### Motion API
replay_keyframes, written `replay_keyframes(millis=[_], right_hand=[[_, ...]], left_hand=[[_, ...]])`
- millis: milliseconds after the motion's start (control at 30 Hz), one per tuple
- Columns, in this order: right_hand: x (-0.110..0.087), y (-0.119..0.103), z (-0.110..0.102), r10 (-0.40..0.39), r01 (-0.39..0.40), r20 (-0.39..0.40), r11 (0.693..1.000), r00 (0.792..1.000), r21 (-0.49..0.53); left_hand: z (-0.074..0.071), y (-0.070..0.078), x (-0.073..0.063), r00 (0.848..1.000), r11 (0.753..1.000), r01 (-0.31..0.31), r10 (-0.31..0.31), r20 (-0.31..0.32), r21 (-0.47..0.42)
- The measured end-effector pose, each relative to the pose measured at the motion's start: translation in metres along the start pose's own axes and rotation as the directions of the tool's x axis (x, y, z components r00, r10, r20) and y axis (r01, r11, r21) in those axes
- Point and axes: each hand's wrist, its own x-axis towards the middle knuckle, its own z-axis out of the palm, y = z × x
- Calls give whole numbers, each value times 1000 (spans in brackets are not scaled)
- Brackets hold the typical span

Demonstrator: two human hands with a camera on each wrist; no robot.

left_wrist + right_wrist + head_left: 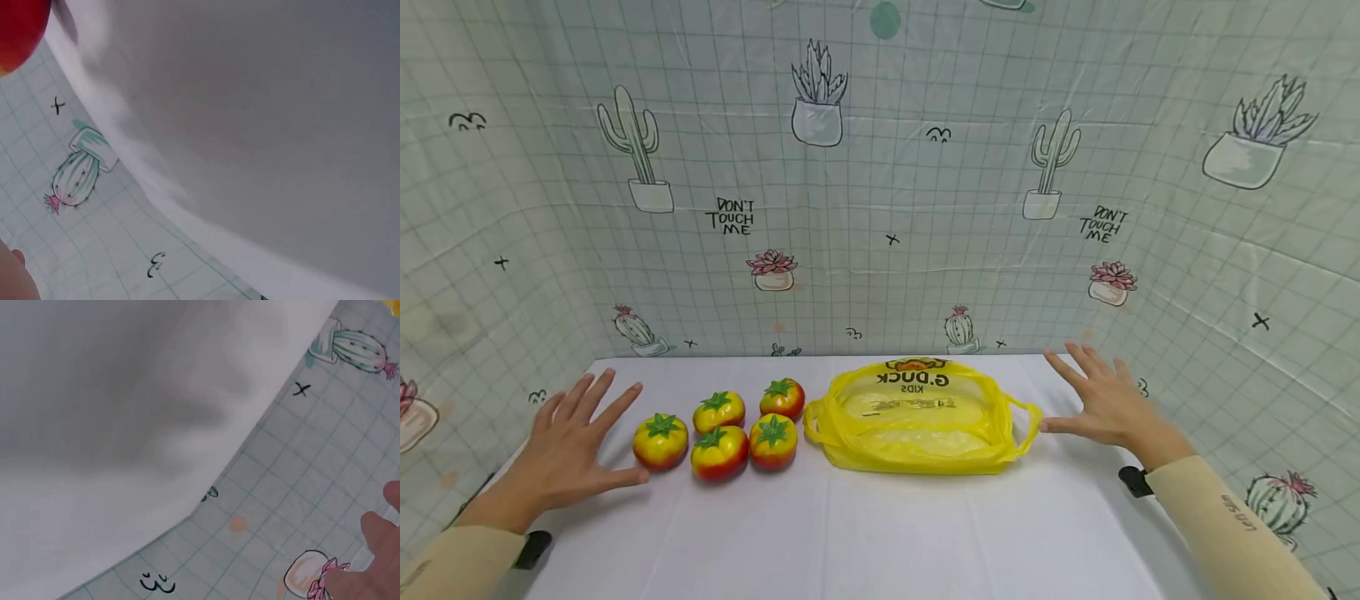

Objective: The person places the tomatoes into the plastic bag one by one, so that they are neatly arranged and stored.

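My left hand (568,454) hovers over the left of the table, fingers spread, holding nothing. Beside its thumb and fingertips sits the nearest toy tomato (660,442), yellow and red with a green star-shaped top. Several more like it, including a front one (719,454), are grouped to its right. In the left wrist view part of a red tomato (22,31) shows at the top left corner. A yellow plastic bag (917,417) lies flat at the middle, its handles to the sides. Next to the right handle, my right hand (1108,404) is spread wide and holds nothing.
A white cloth (880,533) covers the table. Walls of grid-patterned fabric (887,192) with cactus drawings stand behind it and at both sides. Dark bands (1135,481) are at both wrists, by the beige sleeves (1232,521).
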Motion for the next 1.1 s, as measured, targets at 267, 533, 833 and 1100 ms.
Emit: replay_keyframes(millis=[267,533,833,1100], right_hand=[[11,-18,5,-40,41,-16,996,999,76],[24,-51,8,-53,43,35,965,998,260],[35,-72,21,-47,-1,109,917,993,399],[40,-78,28,-22,-64,166,868,986,493]], left_hand=[[-1,14,9,997,997,39,-35,70,-63],[-4,25,15,962,976,155,-114,247,-152],[-1,27,16,941,939,228,-145,306,-258],[2,30,17,927,903,283,-171,333,-323]])
